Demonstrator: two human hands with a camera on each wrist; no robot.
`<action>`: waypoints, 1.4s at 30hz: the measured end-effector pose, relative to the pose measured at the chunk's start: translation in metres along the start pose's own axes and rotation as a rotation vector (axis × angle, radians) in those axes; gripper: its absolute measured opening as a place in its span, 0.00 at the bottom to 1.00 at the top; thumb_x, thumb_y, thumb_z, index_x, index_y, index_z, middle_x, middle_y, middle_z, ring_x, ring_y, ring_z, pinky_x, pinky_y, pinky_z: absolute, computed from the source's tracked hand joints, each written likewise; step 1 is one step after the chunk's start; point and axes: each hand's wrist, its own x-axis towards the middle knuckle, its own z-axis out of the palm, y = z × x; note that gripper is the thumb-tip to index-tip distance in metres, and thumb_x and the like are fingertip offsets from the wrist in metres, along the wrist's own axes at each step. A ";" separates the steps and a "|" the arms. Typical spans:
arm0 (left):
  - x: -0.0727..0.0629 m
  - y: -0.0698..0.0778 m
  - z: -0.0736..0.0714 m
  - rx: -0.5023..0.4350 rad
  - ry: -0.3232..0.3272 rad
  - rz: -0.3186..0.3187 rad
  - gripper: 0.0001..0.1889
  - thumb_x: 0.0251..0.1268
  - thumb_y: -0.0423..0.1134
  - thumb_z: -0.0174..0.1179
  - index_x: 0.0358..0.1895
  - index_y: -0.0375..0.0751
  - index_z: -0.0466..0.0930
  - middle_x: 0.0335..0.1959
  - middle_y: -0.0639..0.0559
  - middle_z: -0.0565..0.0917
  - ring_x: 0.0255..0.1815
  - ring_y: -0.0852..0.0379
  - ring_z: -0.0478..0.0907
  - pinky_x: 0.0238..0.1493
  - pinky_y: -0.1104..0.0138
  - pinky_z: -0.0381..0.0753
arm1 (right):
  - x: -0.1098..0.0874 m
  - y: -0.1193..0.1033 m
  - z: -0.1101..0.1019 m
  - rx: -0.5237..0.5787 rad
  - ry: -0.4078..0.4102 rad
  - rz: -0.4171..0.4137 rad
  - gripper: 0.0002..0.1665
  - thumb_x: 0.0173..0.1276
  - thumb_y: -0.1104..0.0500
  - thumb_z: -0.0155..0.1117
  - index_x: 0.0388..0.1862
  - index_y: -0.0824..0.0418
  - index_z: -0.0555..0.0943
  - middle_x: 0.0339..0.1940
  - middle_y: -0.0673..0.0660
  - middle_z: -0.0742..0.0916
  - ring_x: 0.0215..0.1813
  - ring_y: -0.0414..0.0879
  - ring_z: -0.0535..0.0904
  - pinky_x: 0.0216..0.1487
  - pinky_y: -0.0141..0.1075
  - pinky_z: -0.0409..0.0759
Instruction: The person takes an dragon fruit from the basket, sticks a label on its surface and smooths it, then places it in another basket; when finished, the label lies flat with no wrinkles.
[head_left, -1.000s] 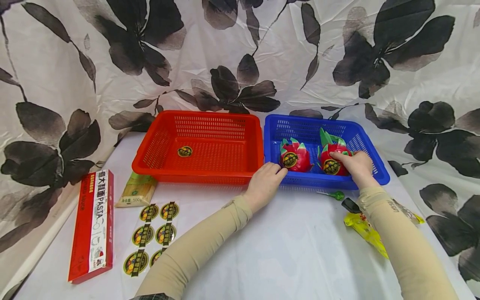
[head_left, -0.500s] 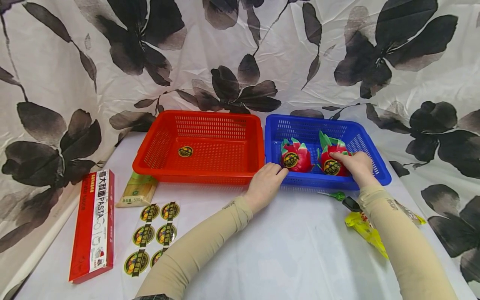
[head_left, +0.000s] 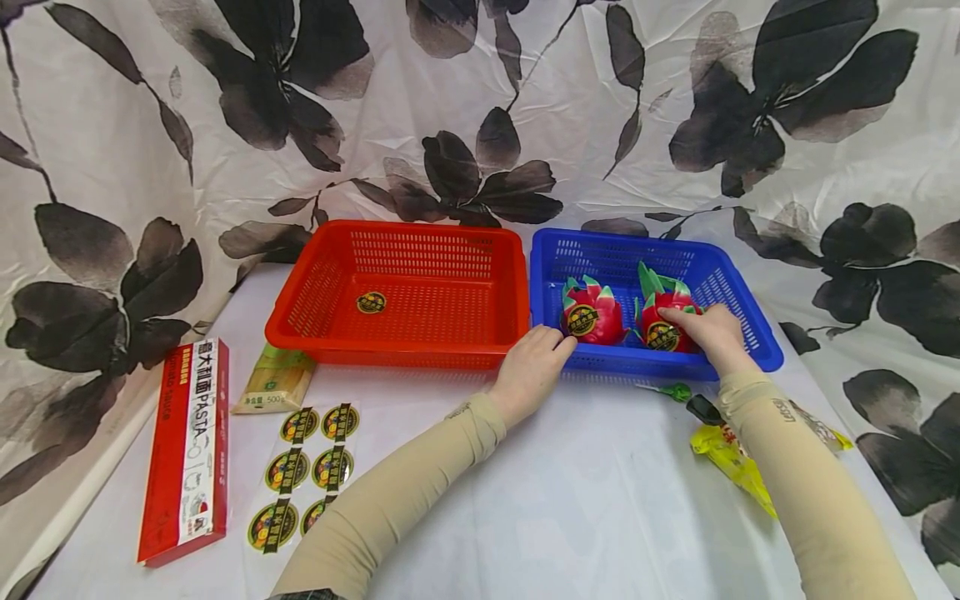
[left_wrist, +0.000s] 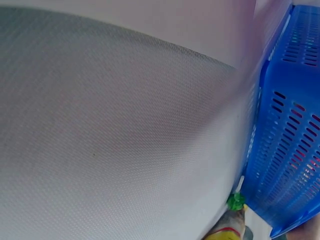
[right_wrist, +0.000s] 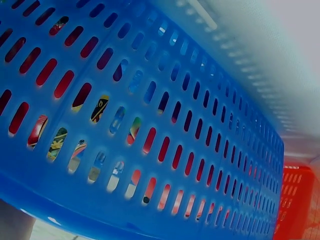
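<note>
In the head view my right hand (head_left: pixel 716 333) reaches over the near wall of the blue basket (head_left: pixel 551 250) and holds the right-hand dragon fruit (head_left: pixel 678 296), its thumb lying across the fruit's side. This fruit wears a round black and gold sticker (head_left: pixel 663 335). Left of it stands a second dragon fruit (head_left: pixel 609 321) with a like sticker. My left hand (head_left: pixel 528 371) grips the blue basket's near left corner, fingers bent over the rim. Through the slots of the blue basket wall (right_wrist: pixel 165 130), the right wrist view shows red fruit. The right fingers' far side is hidden.
Beside it stands a red basket (head_left: pixel 420 358) with one sticker (head_left: pixel 371 302) inside. At left lie a red pasta box (head_left: pixel 183 450), a 500 g packet (head_left: pixel 273 379) and a sticker sheet (head_left: pixel 307 475). A green lollipop (head_left: pixel 678 391) and yellow bag (head_left: pixel 731 467) lie at right.
Both hands keep the same places and hold. The head view has shifted very slightly; the baskets and fruit otherwise stay put.
</note>
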 end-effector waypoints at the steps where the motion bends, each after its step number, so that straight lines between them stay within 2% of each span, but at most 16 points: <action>1: 0.000 0.000 0.000 -0.001 0.004 0.001 0.12 0.75 0.29 0.64 0.56 0.42 0.83 0.44 0.49 0.87 0.50 0.54 0.84 0.63 0.68 0.84 | 0.000 0.000 0.000 -0.004 -0.002 0.001 0.57 0.78 0.32 0.53 0.77 0.81 0.57 0.74 0.81 0.71 0.73 0.71 0.69 0.78 0.61 0.73; 9: -0.001 0.001 0.001 -0.001 0.022 0.003 0.11 0.74 0.29 0.63 0.55 0.42 0.83 0.43 0.49 0.86 0.49 0.54 0.84 0.61 0.68 0.84 | 0.001 -0.002 0.000 -0.028 -0.015 0.001 0.58 0.78 0.32 0.53 0.77 0.83 0.55 0.74 0.82 0.70 0.73 0.72 0.69 0.78 0.62 0.72; 18: 0.001 0.001 0.000 -0.018 -0.016 -0.011 0.13 0.75 0.31 0.64 0.58 0.42 0.83 0.46 0.49 0.87 0.52 0.54 0.84 0.63 0.69 0.84 | 0.003 -0.001 0.001 -0.074 -0.033 -0.022 0.57 0.78 0.35 0.56 0.77 0.84 0.55 0.72 0.83 0.71 0.70 0.73 0.70 0.76 0.63 0.74; 24: 0.001 0.001 -0.001 -0.023 -0.025 -0.017 0.13 0.76 0.32 0.64 0.59 0.42 0.83 0.46 0.49 0.87 0.52 0.54 0.84 0.63 0.69 0.84 | 0.005 -0.001 0.001 -0.093 -0.039 -0.020 0.57 0.78 0.36 0.56 0.77 0.84 0.53 0.72 0.84 0.69 0.72 0.74 0.69 0.77 0.64 0.73; 34: 0.001 0.001 -0.001 -0.018 -0.002 -0.009 0.12 0.75 0.31 0.64 0.57 0.42 0.83 0.45 0.48 0.87 0.51 0.54 0.84 0.63 0.68 0.84 | 0.003 -0.002 0.000 -0.130 -0.065 -0.032 0.57 0.79 0.37 0.55 0.77 0.85 0.51 0.72 0.85 0.69 0.72 0.75 0.68 0.76 0.65 0.73; 42: 0.000 0.001 -0.001 -0.026 0.001 -0.015 0.11 0.75 0.31 0.64 0.57 0.42 0.83 0.45 0.48 0.87 0.51 0.53 0.85 0.62 0.68 0.85 | 0.003 -0.002 0.000 -0.168 -0.082 -0.075 0.57 0.80 0.37 0.53 0.76 0.88 0.52 0.71 0.86 0.69 0.69 0.74 0.70 0.75 0.65 0.74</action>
